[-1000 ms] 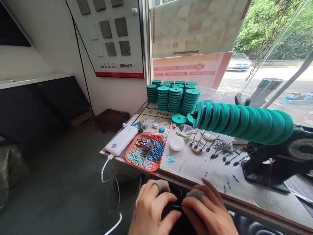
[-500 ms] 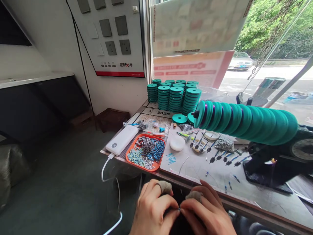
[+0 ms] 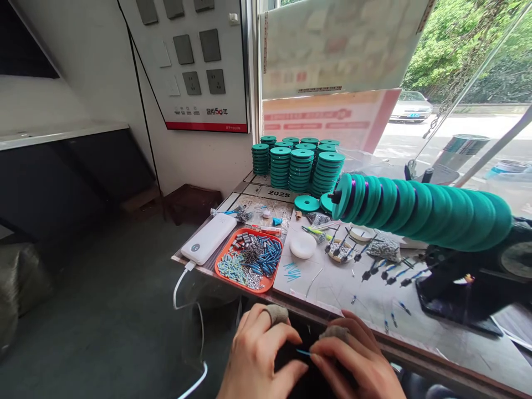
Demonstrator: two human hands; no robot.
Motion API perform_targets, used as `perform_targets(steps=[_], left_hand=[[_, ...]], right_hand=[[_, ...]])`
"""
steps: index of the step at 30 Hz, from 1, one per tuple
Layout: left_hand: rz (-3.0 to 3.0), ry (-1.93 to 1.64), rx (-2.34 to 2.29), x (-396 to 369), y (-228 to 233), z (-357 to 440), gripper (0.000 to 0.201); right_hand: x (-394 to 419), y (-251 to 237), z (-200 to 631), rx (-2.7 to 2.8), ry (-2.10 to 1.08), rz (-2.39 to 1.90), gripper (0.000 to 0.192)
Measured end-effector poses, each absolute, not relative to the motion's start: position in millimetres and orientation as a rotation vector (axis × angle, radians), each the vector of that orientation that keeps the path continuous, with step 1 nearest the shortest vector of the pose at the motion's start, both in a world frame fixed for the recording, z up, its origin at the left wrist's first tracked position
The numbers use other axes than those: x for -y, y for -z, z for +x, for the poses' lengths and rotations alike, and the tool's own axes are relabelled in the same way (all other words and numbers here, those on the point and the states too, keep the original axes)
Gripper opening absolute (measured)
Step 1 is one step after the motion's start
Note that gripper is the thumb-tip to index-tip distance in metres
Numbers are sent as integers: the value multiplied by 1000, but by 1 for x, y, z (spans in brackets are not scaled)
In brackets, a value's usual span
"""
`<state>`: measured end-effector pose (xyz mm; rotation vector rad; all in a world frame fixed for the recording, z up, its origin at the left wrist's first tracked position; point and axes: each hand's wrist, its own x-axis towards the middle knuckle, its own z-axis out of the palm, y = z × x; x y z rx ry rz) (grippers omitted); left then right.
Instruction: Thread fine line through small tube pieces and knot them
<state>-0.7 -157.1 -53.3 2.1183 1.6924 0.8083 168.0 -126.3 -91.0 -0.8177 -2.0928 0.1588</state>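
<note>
My right hand (image 3: 355,354) pinches a thin blue strip (image 3: 303,352) between thumb and forefinger, in front of the table's near edge. The strip's free end points left, toward my left hand (image 3: 261,352). That hand's thumb and forefinger are apart, with nothing seen between them. Each hand has a tan wrap on one finger. Several similar blue strips (image 3: 292,272) lie on the pale board (image 3: 332,291) above my hands. Left of them sits an orange tray (image 3: 219,270) holding small blue, pale green and metallic parts.
A stand at right carries a row of green foam spools (image 3: 419,210); more spools (image 3: 302,166) are stacked at the back. A white power bank (image 3: 209,239) with a cable lies left of the tray. A white round lump (image 3: 302,245) and several small blue-and-black pieces (image 3: 390,275) are on the board.
My left thumb and forefinger have parted and come away from the right fingertips. The blue strip now shows, held by the right hand alone. The view has shifted slightly.
</note>
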Motion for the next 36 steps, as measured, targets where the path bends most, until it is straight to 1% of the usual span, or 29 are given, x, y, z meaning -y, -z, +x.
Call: perform_targets(steps=[3, 5, 11, 18, 21, 25, 28, 32, 34, 36], left_hand=[[2129, -755, -1678, 161, 54, -9, 16], [2150, -814, -1648, 163, 59, -13, 12], [2129, -995, -1618, 165, 74, -14, 16], [2112, -1018, -1612, 165, 63, -14, 19], [2123, -1006, -1641, 163, 57, -20, 18], [2107, -832, -1861, 142, 45, -33, 10], [2175, -599, -2009, 118, 36, -42, 13], [2308, -166, -2004, 91, 27, -43, 12], [2352, -34, -1982, 83, 24, -40, 14], [2373, 21, -1967, 79, 23, -37, 17]], right_hand=[[127, 93, 168, 2077, -156, -828, 21], [127, 93, 166, 2056, -173, -827, 22], [125, 93, 160, 2027, -170, -812, 23], [121, 83, 157, 2114, -96, -730, 18], [116, 79, 153, 2136, -127, -701, 18], [109, 78, 144, 2049, -194, -766, 18], [104, 78, 141, 2075, -195, -782, 17], [101, 82, 142, 2083, -205, -790, 15], [100, 86, 144, 2090, -237, -812, 15], [101, 90, 146, 2092, -274, -840, 16]])
